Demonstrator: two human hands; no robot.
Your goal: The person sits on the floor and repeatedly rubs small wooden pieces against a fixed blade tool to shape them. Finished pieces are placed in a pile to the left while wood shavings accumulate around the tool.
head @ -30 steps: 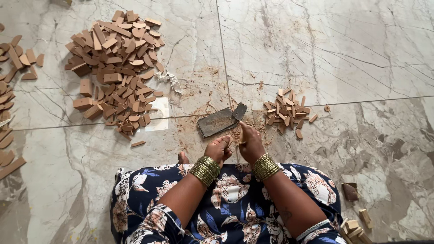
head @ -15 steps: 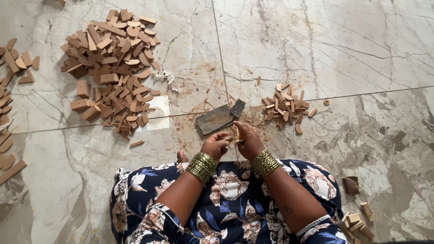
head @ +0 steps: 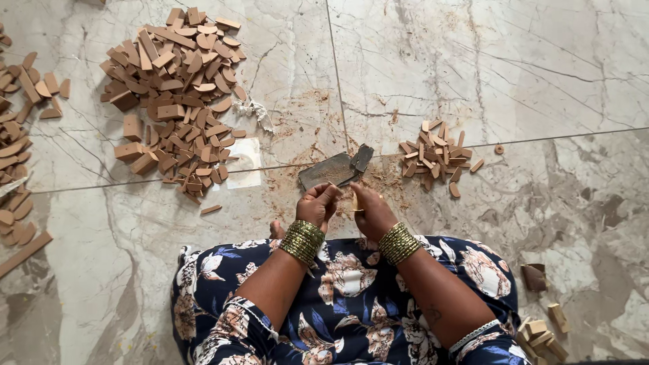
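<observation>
My left hand [head: 319, 205] and my right hand [head: 368, 209] meet just above my lap, both pinching a small thin tan wooden piece [head: 354, 201] held upright between them. Both wrists carry stacks of gold bangles. Right beyond the fingers a flat dark metal blade [head: 335, 168] lies on the marble floor amid brown sawdust. A small heap of cut wooden pieces [head: 433, 156] sits to the right of the blade. A large pile of brown wooden pieces [head: 174, 91] lies at the upper left.
More wooden pieces [head: 17, 135] are scattered along the left edge. A few wooden blocks [head: 544, 328] and a dark scrap [head: 534, 276] lie at the lower right. A white paper patch [head: 246, 162] rests beside the big pile. My knees in floral cloth [head: 338, 304] fill the bottom.
The hands stay joined on the small piece in front of the blade, with slight finger movement. The view has shifted a little; nothing on the floor has moved.
</observation>
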